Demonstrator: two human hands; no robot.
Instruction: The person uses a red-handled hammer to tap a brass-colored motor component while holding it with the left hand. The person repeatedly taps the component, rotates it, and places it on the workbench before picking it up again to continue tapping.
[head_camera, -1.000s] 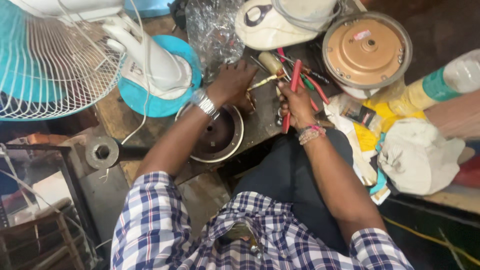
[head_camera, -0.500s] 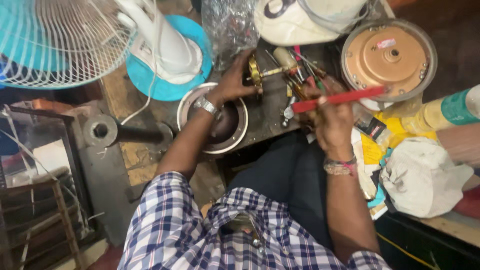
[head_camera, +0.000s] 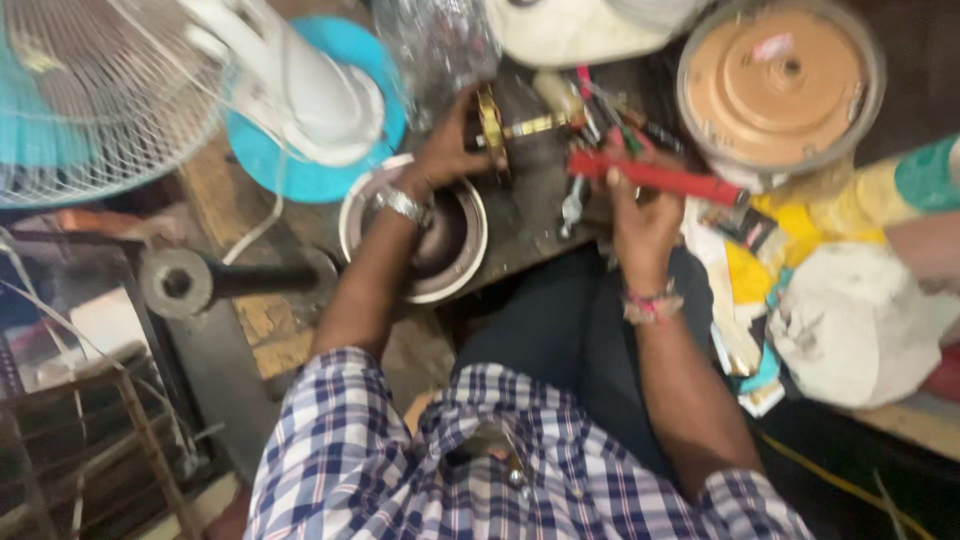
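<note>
Brass-coloured part and red tool held over a cluttered repair bench, seen from above.

Left hand (head_camera: 445, 150) has its grip pinched around a brass-coloured disc on a short shaft (head_camera: 497, 130), held just above the dark bench (head_camera: 530, 215). Right hand (head_camera: 640, 205) has its grip pressed together around a red-handled tool (head_camera: 655, 176), which lies level and points right, close beside the brass part. Under the left wrist sits a round metal bowl (head_camera: 415, 225). A white pedestal fan on a blue base (head_camera: 300, 100) stands to the left; a copper-coloured round lid (head_camera: 775, 85) lies to the right, near crumpled white cloth (head_camera: 850, 325). Picture is blurred, so finer detail is unclear.
</note>
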